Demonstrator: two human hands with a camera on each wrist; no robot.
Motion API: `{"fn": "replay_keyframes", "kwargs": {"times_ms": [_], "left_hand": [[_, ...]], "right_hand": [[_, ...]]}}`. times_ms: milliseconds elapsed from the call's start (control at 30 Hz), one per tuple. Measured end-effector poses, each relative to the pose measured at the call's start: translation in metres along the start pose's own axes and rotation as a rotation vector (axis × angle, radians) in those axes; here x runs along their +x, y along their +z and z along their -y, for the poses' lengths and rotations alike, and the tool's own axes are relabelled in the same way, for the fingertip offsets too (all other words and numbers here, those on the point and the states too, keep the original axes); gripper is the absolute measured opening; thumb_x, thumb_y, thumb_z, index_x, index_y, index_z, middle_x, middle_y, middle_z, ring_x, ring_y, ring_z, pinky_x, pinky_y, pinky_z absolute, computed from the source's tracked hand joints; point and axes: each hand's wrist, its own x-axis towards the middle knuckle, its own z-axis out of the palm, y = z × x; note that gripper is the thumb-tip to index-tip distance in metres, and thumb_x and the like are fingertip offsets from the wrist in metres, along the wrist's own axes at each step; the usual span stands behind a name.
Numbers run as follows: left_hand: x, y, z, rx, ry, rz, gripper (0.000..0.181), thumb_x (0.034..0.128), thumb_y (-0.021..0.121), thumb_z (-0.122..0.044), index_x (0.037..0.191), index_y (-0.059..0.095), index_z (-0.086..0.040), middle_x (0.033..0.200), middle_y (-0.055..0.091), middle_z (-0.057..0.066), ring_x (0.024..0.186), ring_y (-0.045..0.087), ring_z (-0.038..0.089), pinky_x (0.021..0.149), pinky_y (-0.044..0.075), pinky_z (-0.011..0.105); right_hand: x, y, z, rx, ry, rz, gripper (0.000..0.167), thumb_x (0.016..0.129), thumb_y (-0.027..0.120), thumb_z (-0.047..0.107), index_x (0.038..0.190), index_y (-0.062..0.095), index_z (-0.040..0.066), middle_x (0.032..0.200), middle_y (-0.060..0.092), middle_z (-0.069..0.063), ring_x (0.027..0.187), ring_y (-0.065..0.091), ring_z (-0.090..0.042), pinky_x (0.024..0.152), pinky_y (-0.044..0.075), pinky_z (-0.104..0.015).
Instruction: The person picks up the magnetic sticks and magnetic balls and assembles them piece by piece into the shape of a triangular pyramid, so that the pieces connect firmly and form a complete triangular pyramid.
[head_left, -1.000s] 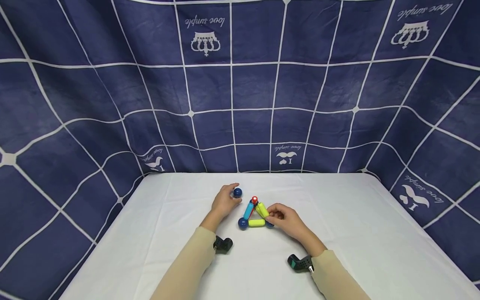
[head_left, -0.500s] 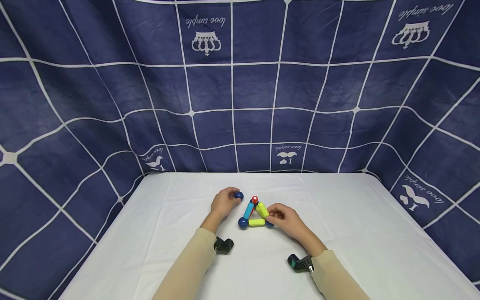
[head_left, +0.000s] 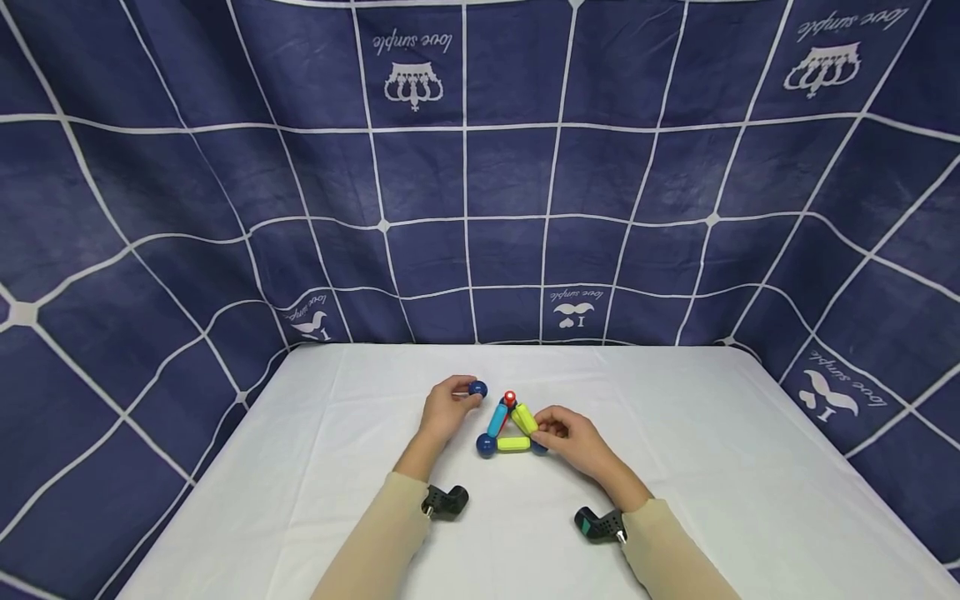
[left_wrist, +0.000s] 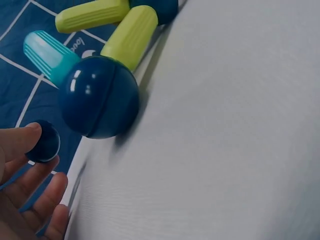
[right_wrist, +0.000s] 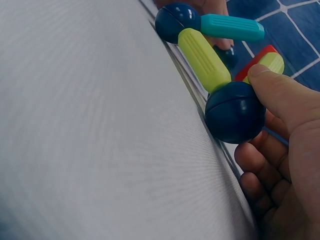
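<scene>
Between the thumb and fingers of my left hand (head_left: 444,410) is a loose dark blue ball (head_left: 477,389); the left wrist view shows this pinch on the ball (left_wrist: 46,142) too. Just to the right stands a frame of magnetic rods and balls. Its front yellow-green rod (head_left: 513,445) joins a blue ball (head_left: 486,446) at left to another blue ball (right_wrist: 235,112) at right. A light-blue rod (head_left: 497,421) slopes up the left side, and red parts (head_left: 510,398) show at the top. My right hand (head_left: 573,437) pinches the right-hand yellow-green rod (head_left: 525,419) near its ball.
White cloth covers the table (head_left: 345,517). A dark blue curtain (head_left: 510,167) with white lines hangs behind and at both sides. Dark wrist cameras (head_left: 448,501) sit at both wrists.
My left fingers, spread wider around the loose blue ball a second ago, have drawn in on it. That ball has shifted slightly toward the frame. The right hand stays in place on its rod.
</scene>
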Motion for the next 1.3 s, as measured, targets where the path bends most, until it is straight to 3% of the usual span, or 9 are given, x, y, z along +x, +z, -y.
{"fn": "replay_keyframes", "kwargs": {"times_ms": [300,600,1067,1300], "left_hand": [[-0.007,-0.009,-0.005,-0.138,-0.038,0.022,0.035,0.0911,0.073,-0.021,0.126,0.068,-0.017,0.118,0.071,0.008,0.094,0.067,0.018,0.075,0.055,0.031],[-0.020,-0.013,-0.019,-0.247,0.044,0.102,0.035,0.0913,0.073,-0.024,0.125,0.068,-0.020,0.119,0.070,0.008,0.091,0.066,0.016,0.075,0.051,0.028],[-0.032,-0.001,-0.038,-0.220,0.124,0.187,0.036,0.0936,0.071,-0.026,0.128,0.065,-0.020,0.124,0.067,0.005,0.103,0.063,0.017,0.081,0.053,0.028],[-0.035,0.006,-0.039,-0.213,0.121,0.202,0.035,0.0937,0.071,-0.022,0.128,0.066,-0.023,0.125,0.066,0.001,0.106,0.063,0.018,0.082,0.054,0.033]], "right_hand": [[0.000,0.002,0.001,0.004,-0.016,0.002,0.017,0.088,0.076,0.022,0.104,0.070,0.018,0.089,0.064,0.003,0.079,0.055,-0.011,0.070,0.047,-0.022],[-0.002,0.002,0.001,-0.002,-0.007,-0.008,0.017,0.089,0.076,0.022,0.105,0.070,0.018,0.089,0.064,0.003,0.079,0.055,-0.012,0.070,0.047,-0.022],[-0.002,0.000,-0.003,0.011,-0.033,0.003,0.019,0.089,0.076,0.025,0.106,0.070,0.019,0.090,0.065,0.003,0.079,0.055,-0.011,0.071,0.048,-0.022],[-0.002,-0.001,-0.002,0.001,-0.054,0.003,0.019,0.090,0.075,0.026,0.106,0.070,0.019,0.091,0.065,0.003,0.079,0.055,-0.010,0.070,0.048,-0.022]]}}
